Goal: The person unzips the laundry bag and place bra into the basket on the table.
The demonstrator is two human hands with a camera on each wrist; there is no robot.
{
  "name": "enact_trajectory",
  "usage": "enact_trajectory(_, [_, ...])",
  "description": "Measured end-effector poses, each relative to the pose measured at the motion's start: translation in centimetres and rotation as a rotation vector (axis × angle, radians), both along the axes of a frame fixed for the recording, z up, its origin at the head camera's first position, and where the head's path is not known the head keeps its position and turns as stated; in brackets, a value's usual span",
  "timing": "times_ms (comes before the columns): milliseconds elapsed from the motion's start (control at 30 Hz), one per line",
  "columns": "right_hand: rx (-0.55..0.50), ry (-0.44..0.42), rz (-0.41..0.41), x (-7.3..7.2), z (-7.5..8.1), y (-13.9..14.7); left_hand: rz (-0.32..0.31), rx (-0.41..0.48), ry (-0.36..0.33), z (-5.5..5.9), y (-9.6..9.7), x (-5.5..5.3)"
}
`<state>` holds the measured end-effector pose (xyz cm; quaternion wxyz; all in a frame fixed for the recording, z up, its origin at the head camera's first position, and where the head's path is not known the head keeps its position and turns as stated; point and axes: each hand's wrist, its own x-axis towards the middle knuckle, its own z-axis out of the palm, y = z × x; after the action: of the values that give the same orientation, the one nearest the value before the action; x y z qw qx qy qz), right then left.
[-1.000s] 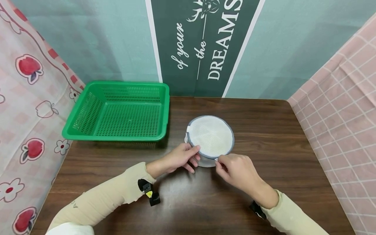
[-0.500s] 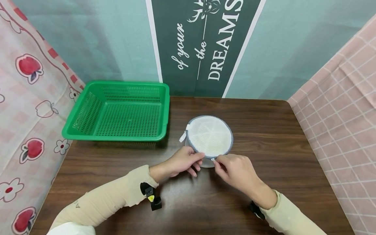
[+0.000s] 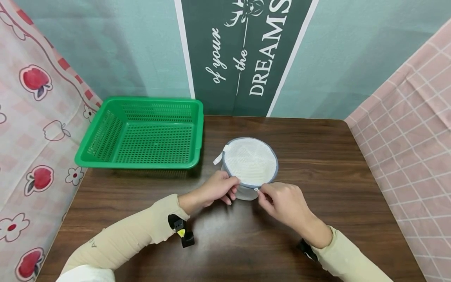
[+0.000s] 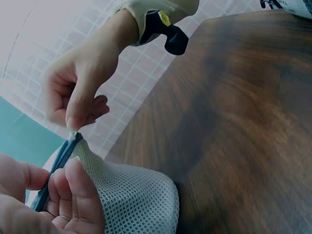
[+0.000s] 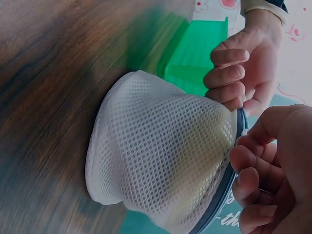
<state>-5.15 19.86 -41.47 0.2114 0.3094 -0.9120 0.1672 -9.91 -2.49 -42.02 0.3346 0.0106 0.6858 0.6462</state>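
White mesh bag point(image 3: 251, 162) stands on the brown table point(image 3: 317, 156), near the green basket point(image 3: 137, 165); the left hand point(image 3: 220, 187) pinches its blue-grey rim point(image 5: 222, 192) between thumb and fingers, the right hand point(image 3: 283, 203) pinches the zip pull point(image 3: 256, 189).

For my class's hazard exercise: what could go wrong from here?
The mesh bag could snag in its blue zipper, which runs along the mesh. The left hand grips the zipper edge near the white pull, so it might get nipped. The bag's side looks creased, so it may buckle if the right hand, pinching the pull, tugs hard.
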Motion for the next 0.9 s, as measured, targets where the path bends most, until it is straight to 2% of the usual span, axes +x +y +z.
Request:
enact_trajectory(133, [0.003, -0.013, -0.018, -0.1, -0.1, 0.4, 0.024, -0.016, -0.004, 0.2, -0.4, -0.5])
enact_trajectory(433, [0.000, -0.002, -0.046, -0.4, 0.0, 1.2, 0.030, -0.022, -0.012, 0.2, -0.9, -1.4])
enact_trajectory(667, [0.005, -0.021, -0.056, -0.9, -0.2, 1.8, -0.025, -0.061, -0.011, 0.3, -1.3, -1.7])
enact_trajectory(900, [-0.001, -0.018, -0.098, -1.3, -0.5, 3.0, -0.034, -0.085, -0.013, 0.3, -1.5, -1.9])
